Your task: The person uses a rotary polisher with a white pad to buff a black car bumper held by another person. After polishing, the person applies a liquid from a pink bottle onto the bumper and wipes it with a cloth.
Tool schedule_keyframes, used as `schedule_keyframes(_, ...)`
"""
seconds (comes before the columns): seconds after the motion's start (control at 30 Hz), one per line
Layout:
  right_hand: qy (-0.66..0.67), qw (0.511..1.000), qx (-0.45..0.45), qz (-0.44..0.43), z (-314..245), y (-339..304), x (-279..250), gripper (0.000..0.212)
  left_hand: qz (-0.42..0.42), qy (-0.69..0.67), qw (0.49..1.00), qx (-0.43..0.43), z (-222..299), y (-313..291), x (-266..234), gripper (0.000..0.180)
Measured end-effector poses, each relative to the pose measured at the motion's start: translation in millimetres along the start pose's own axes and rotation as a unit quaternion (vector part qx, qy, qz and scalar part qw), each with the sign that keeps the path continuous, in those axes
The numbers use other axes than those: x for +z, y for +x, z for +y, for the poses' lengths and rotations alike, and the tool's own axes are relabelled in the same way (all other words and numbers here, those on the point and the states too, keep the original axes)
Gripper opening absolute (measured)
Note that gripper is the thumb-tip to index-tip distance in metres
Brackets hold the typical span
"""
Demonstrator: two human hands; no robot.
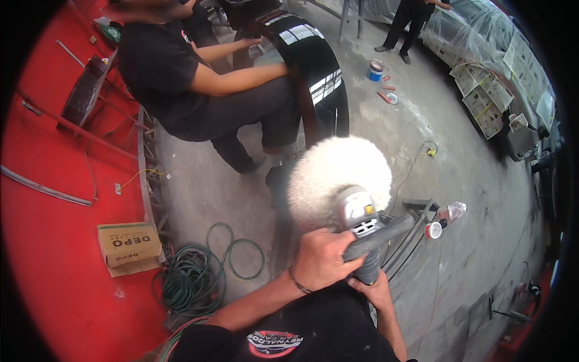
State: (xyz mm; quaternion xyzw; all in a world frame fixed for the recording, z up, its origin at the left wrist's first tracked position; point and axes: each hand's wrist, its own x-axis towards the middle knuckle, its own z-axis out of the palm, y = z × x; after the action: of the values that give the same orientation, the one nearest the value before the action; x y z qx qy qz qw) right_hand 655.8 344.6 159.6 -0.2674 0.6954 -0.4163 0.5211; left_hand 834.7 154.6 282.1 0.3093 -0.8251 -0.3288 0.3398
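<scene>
White wool at the front: saw a big, round, fluffy pad [341, 166] on the nose of the power polisher [359, 208]. Held the polisher up over the grey floor [476, 259], in front of the chest [338, 329], with the pad pointing away. Had the left hand [322, 259] wrapped around the black side bar [386, 236], and the right hand [377, 291] curled around the dark back end. Could not tell if touching or apart, looking from the pad to the shiny black car part [332, 60] beyond. Saw a person [157, 66] in a black shirt left of that part, with bent knees and both arms reaching to it. Saw a blue can [375, 71] farther off, with small red things [383, 97] near it. On the right, found a cup [433, 230] beside a metal stand [420, 211], and a car [523, 137] under plastic [476, 33] and newspaper [491, 90]. On the left, spotted a loopy green hose [190, 280] near a cardboard box [128, 244].
</scene>
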Motion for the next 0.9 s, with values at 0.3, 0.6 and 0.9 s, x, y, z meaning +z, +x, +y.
schedule_keyframes(0.3, 0.024, 0.997, 0.073, 0.029, 52, 29, -16, 0.048, -0.129, -0.002, 0.988, -0.085, -33, 19, 82, 0.035)
schedule_keyframes(0.6, 0.048, 0.994, 0.09, -0.034, 54, 109, 8, 0.046, -0.122, 0.079, 0.98, -0.138, -54, 77, 83, 0.039)
schedule_keyframes(0.9, 0.089, 0.993, 0.069, -0.047, 53, 139, 43, 0.047, -0.116, 0.127, 0.978, -0.122, -95, 102, 70, 0.038)
